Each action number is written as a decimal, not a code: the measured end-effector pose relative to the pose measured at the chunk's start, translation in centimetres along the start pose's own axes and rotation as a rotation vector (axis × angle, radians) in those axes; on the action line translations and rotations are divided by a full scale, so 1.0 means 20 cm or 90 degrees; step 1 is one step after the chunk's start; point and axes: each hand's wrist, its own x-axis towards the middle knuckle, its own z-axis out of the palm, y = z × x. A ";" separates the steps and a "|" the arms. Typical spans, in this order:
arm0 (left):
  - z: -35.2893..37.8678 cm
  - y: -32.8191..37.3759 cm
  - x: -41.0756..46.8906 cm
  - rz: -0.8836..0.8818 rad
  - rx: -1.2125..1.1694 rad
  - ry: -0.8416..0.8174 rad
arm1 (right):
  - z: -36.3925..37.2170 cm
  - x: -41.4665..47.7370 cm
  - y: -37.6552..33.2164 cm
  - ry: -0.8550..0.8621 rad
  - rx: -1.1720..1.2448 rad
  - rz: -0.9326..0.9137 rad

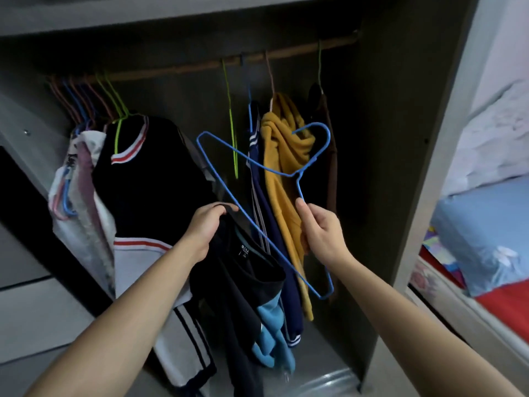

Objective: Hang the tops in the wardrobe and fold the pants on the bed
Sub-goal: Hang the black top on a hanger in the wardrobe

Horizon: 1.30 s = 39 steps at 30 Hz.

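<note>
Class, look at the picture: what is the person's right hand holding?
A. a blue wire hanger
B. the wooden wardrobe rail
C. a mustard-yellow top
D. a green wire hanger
A: the right hand grips the blue wire hanger just below its hook, while the left hand holds a black top.

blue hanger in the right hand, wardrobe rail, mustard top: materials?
Blue hanger: looks like thin metal wire with a matte blue coating, judging by its slim, sharply bent outline; held by the right hand.
Wardrobe rail: brown, slightly uneven rod, probably wood; too dim to be sure.
Mustard top: soft, thick knit or fleece-like fabric, matte, bunched in heavy folds.
</note>
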 end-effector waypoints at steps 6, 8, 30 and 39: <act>0.06 -0.08 -0.07 0.001 0.024 -0.052 | -0.17 -0.27 -0.07 0.240 -0.220 -0.212; 0.07 -0.11 -0.11 0.011 0.061 -0.086 | -0.21 -0.37 -0.12 0.293 -0.281 -0.180; 0.59 -0.16 -0.80 0.298 0.289 -0.208 | -0.49 -1.52 -0.66 0.096 -0.567 0.133; 0.80 0.06 -1.23 0.438 0.170 -0.334 | -0.65 -1.47 -0.64 0.248 -0.511 0.146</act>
